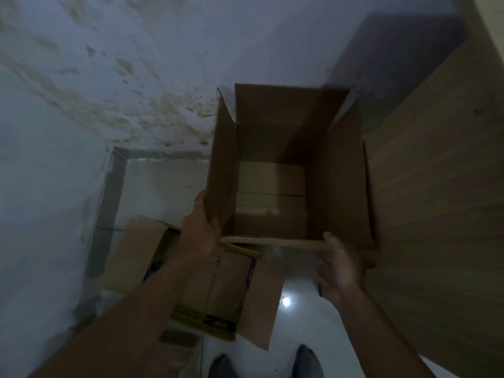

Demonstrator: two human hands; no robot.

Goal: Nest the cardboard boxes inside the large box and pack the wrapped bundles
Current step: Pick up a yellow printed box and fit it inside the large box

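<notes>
An open cardboard box (338,186) hangs in the air in front of me, flaps up, with only its taped bottom showing inside. My left hand (200,227) grips its left wall near the lower corner. My right hand (341,268) is blurred and holds the near right corner by the front flap. Below, on the floor, lies a second, larger cardboard box (212,282) with open flaps, yellow edge tape and flat cardboard inside. No wrapped bundles are visible.
A wooden panel (441,200) stands close on the right. A stained white wall (95,91) fills the left and back. The floor is pale glossy tile (161,184) with a dark border. My feet (306,361) show at the bottom.
</notes>
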